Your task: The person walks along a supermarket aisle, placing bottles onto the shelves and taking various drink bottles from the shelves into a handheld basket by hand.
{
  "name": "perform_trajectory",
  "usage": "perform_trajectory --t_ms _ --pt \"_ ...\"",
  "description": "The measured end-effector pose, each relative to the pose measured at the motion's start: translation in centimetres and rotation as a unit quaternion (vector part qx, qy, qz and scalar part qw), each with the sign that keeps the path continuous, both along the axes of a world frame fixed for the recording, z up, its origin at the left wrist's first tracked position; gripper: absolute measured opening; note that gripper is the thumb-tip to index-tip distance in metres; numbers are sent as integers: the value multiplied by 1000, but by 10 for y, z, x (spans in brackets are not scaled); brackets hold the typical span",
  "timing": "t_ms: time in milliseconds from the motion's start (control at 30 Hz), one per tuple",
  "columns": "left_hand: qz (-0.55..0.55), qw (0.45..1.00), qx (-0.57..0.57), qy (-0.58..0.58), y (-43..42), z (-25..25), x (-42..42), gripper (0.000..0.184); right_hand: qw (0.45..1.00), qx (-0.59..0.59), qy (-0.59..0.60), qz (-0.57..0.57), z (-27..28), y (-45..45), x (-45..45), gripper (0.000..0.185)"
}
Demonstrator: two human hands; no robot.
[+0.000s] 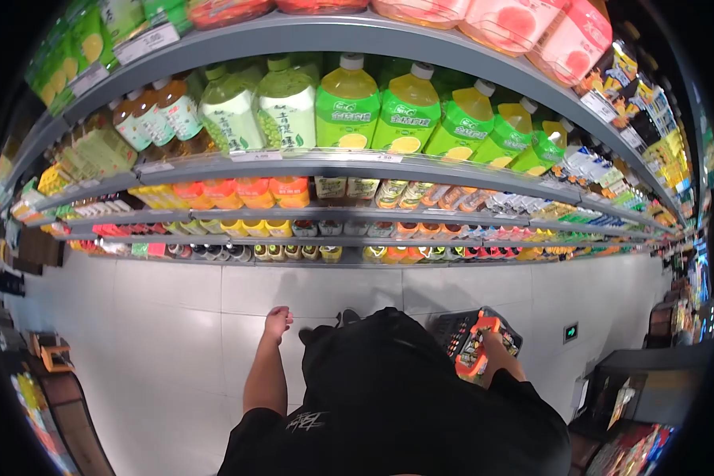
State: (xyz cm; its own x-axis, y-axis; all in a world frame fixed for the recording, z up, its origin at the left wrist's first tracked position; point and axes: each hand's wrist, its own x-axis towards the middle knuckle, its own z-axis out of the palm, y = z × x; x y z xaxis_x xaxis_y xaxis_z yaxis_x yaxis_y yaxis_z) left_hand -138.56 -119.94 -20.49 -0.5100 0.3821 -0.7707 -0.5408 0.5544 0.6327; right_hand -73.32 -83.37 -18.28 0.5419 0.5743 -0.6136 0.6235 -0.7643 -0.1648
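My left hand (pixel 278 323) hangs over the floor at my left side, its fingers loosely curled with nothing visible in them. It touches no shelf. At my right side, my right hand (pixel 491 339) is closed on the orange handle of a dark shopping basket (pixel 451 327). Several small items sit inside the basket, too small to name. In front of me, green-labelled lemon drink bottles (pixel 346 107) stand in a row on the shelf, beside bottles with white and green labels (pixel 286 111).
Long grey shelves (pixel 333 165) of drinks curve across the aisle ahead. Pale floor tiles (pixel 166 333) lie beneath me. A green arrow sign (pixel 570 332) is set in the floor at right. Dark display stands (pixel 642 369) line the right rear, and another stand (pixel 75 416) is at left.
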Motion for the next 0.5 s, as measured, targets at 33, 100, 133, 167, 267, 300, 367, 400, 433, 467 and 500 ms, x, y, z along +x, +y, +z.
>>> perform_trajectory --t_ms 33,100,133,167,267,300,367,400,433,467,500 --pt "-25 1000 -10 -2 1 -7 -7 29 1000 17 16 -11 16 -7 -21 34" --pt "-80 994 -54 -43 -11 -26 -19 39 996 52 64 -28 31 -18 -53 33" --pt "-86 992 -72 -66 -19 -34 -23 40 993 68 94 -33 24 -20 -59 29" --pt "-74 991 -76 -79 -29 -39 -27 40 988 84 122 -36 17 -22 -63 25" --pt "-37 989 -85 -119 -66 -50 -33 38 994 77 73 -16 74 -37 -127 19" --pt "-24 988 -90 -125 -77 -46 -34 35 989 110 91 -20 62 -38 -129 18" --pt "-11 984 -118 -134 -103 -42 -37 32 975 178 129 -22 -1 -31 -117 15" --pt "-10 980 -141 -138 -111 -43 -40 32 964 207 161 -33 -1 -35 -125 14" --pt "-34 979 -145 -138 -116 -35 -45 33 952 237 191 -41 1 -37 -136 14" --pt "-58 977 -151 -139 -127 -26 -50 34 938 264 221 -49 1 -38 -147 14" --pt "-81 974 -158 -141 -135 -18 -54 35 933 270 234 -55 19 -50 -165 19"
